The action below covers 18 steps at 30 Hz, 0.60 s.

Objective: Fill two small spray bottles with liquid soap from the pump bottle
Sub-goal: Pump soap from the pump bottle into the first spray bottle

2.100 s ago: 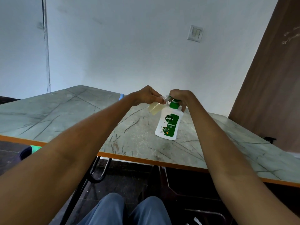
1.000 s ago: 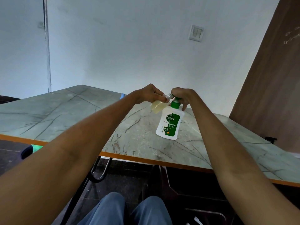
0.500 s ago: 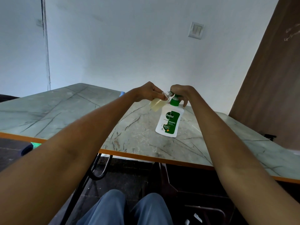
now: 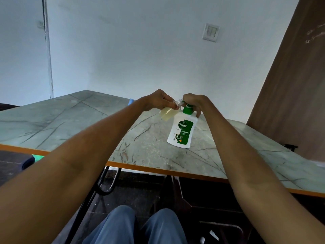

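Observation:
A white pump bottle [image 4: 182, 131] with a green label and green pump stands upright on the marbled table [image 4: 88, 124]. My right hand [image 4: 192, 102] curls over its pump head. My left hand [image 4: 158, 101] pinches a small clear spray bottle [image 4: 168, 114] near its open threaded neck, tilted, with the neck at the pump spout. Pale yellow liquid lies in the small bottle's lower part. A second small bottle is not visible.
A small blue object [image 4: 131, 101] peeks out behind my left forearm on the table. The table's orange front edge [image 4: 158, 170] runs across the view. A brown wooden panel [image 4: 290, 85] stands at the right; my knees and a dark chair frame are below.
Both hands and the bottles have kept their grip and pose. The whole scene has shifted slightly in view as my head moved.

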Motion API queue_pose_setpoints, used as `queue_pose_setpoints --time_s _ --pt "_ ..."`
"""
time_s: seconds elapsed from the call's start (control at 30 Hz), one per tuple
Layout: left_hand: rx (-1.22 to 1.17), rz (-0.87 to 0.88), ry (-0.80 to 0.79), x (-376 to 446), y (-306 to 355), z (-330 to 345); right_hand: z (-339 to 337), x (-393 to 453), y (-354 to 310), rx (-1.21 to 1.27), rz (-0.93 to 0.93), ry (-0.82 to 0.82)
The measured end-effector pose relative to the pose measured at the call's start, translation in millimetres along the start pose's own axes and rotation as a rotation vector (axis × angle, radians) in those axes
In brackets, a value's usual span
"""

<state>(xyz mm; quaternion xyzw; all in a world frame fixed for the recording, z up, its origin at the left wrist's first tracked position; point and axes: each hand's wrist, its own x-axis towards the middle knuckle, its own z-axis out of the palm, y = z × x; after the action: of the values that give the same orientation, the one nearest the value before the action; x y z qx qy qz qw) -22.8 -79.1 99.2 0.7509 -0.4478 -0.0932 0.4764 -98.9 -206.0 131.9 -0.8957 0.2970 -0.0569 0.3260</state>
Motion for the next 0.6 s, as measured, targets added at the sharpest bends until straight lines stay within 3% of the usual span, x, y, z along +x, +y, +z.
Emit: queue_pose_setpoints --time_s 0.33,0.6 --pt "0.001 0.009 0.014 1.6 4.8 0.4 -6.0 3.2 -3.8 -0.05 0.007 -0.095" --pt "0.014 0.006 0.008 -0.2 -1.8 -0.9 -0.1 7.7 0.1 -0.016 0.022 -0.05"
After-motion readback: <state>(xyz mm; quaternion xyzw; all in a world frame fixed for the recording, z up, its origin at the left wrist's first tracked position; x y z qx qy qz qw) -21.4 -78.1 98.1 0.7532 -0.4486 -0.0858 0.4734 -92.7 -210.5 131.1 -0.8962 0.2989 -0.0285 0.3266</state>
